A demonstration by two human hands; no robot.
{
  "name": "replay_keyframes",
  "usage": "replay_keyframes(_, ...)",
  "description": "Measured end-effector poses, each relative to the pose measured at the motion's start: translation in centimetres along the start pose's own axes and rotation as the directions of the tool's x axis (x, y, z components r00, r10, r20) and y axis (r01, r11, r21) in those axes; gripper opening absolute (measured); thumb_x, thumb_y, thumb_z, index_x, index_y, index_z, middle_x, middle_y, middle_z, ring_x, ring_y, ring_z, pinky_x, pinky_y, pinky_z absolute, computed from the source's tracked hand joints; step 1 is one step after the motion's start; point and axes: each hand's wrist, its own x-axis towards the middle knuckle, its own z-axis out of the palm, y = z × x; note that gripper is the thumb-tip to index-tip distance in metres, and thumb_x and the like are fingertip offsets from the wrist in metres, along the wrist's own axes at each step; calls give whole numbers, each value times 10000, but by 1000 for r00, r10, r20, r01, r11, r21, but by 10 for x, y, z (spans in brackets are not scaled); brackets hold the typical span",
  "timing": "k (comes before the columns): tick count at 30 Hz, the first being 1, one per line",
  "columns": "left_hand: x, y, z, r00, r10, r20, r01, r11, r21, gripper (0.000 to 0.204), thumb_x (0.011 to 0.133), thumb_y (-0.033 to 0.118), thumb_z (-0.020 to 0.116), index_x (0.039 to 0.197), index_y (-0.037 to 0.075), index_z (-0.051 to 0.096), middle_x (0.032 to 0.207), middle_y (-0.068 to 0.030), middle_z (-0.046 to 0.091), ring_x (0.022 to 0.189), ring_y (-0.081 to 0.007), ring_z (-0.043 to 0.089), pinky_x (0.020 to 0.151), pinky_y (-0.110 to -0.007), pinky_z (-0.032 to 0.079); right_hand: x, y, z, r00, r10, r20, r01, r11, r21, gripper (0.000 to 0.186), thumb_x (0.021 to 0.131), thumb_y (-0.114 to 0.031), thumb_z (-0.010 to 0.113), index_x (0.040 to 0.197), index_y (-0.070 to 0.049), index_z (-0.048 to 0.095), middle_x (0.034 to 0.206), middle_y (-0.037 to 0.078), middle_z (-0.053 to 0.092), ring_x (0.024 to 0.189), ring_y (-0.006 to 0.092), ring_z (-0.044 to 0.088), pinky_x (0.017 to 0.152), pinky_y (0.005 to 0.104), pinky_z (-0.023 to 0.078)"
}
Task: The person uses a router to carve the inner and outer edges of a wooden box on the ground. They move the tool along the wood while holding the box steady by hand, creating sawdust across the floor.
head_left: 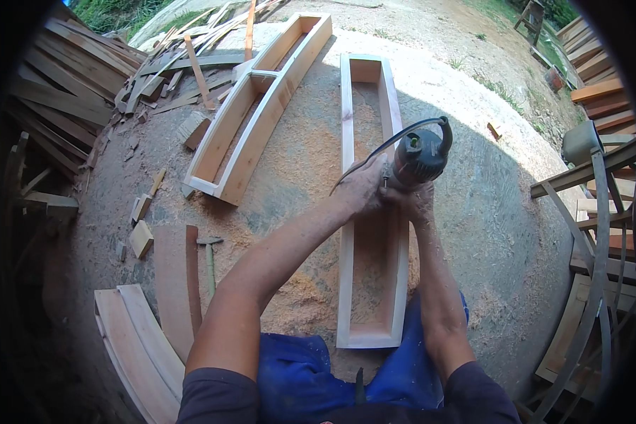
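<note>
My left hand (362, 182) and my right hand (415, 201) are both closed round a dark corded router (420, 155). Its round motor end points up toward me, and its black cord loops over my left wrist. The router sits over a long, narrow wooden frame (345, 283), near the middle of its length. My hands cover the router's base and bit, so the contact with the wood is hidden. The frame lies lengthwise away from me, its near end between my blue-trousered legs.
Left of it lies a second, curved wooden frame (258, 131) with a crosspiece. Nearer are a hammer (210, 265), a board (174, 283), curved pieces (141, 346) and offcuts (142, 239). Stacked planks (71, 85) line the left; metal bars and timber (601, 212) stand right. Sawdust covers the concrete.
</note>
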Motion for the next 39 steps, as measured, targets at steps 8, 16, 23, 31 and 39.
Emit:
replay_keyframes(8,11,33,-6,963,-189,193,162,976,147,883,852,320,747,1559,13,316,1558,-216,451,1517,-352,385,1264,-577,241,4,-2,-21,1000,-3,29,8,985,-174,523,721,-2,889,1189,-65,663,1054,-15,713,975,119,680,877,329,571)
replay_keyframes(16,11,21,-8,964,-163,209,153,986,63,917,804,248,785,1560,24,318,1565,-235,450,1470,-375,455,1268,-584,232,4,-3,-15,998,-62,14,64,971,-230,522,706,-46,927,1155,-72,664,1050,-14,704,979,135,676,887,340,570)
replay_keyframes(23,10,4,-18,972,-120,202,128,991,-27,1027,764,249,858,1593,5,303,1578,-241,437,1472,-397,439,1225,-420,391,5,0,-6,1000,-18,-3,17,970,-242,602,704,-105,952,1222,-71,647,1081,-2,727,1009,131,692,922,339,575)
replay_keyframes(31,8,0,-29,996,30,88,-29,1000,-11,825,790,299,845,1496,107,463,1469,-179,519,1369,-390,512,1149,-461,450,10,-2,12,1000,-16,11,17,993,-117,708,687,-100,945,1302,-82,594,1178,15,720,1085,141,692,978,337,570)
replay_keyframes(39,3,13,-57,983,-69,168,94,985,-142,817,784,308,862,1485,125,484,1438,-148,559,1366,-365,524,1176,-435,427,8,-19,39,1000,6,4,-6,1000,8,777,666,-38,922,1349,-85,554,1244,31,695,1153,162,664,1021,346,549)
